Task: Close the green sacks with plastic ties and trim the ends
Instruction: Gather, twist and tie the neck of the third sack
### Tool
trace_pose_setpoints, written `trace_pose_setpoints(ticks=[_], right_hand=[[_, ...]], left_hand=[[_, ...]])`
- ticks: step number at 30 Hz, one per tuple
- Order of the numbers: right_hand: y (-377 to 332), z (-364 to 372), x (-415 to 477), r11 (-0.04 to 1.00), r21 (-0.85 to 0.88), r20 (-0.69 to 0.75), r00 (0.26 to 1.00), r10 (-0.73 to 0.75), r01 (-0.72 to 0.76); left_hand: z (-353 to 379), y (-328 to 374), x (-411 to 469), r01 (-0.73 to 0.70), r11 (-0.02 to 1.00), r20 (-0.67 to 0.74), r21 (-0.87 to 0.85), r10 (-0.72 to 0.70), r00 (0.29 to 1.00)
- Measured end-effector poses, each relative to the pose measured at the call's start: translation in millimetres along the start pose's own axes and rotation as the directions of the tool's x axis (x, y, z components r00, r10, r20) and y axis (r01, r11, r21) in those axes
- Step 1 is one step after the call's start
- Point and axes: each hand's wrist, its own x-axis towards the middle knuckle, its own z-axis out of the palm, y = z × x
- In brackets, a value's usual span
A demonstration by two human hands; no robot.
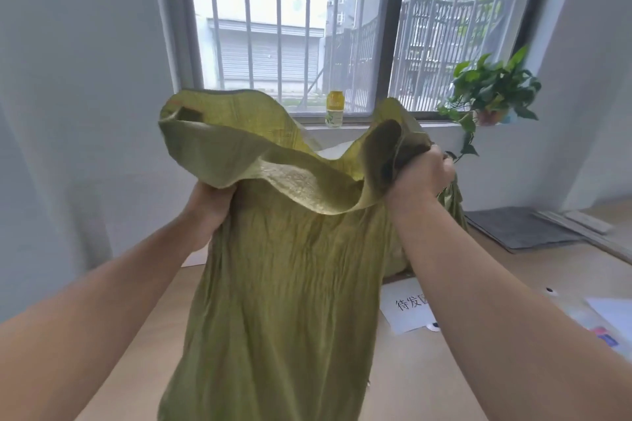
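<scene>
The green sack (290, 284) runs off the bottom edge, and its floppy rim buries the left hand (212, 205)'s fingers. The right hand (422, 171)'s fingertips vanish into bunched fabric, the right forearm (478, 284) covers part of the printed paper sheet (402, 314), and small coloured items (602, 335) at the right edge are blurred.

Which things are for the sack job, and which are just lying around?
For the job: green sack; left hand and right hand, both gripping its open top.
Just lying about: yellow bottle, potted plant, paper sign, grey mat.
</scene>
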Motion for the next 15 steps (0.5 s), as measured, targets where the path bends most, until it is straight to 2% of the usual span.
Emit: trace_pose_setpoints(ticks=[3,6,10,15], right_hand=[[-13.6,-17.4,7.6,0.997,-0.06,0.009,0.999,-0.047,0.048],[-28.7,-29.7,14.8,0.989,-0.118,-0.013,0.995,-0.095,0.093],[-50.6,-43.3,37.0,0.98,-0.145,-0.031,0.989,-0.145,0.139],[-84.3,-68.9,81.0,0.987,-0.115,0.006,0.994,-0.11,0.11]], left_hand=[[19.1,2.0,-20.1,-0.022,0.999,0.139,0.033,0.017,0.99],[39.3,4.2,-35.7,0.024,1.0,0.199,0.003,-0.024,0.98],[76.8,16.2,-56.6,0.028,1.0,0.178,0.006,-0.028,0.984],[139.5,33.5,-83.6,0.025,0.999,0.133,-0.037,-0.02,0.991]])
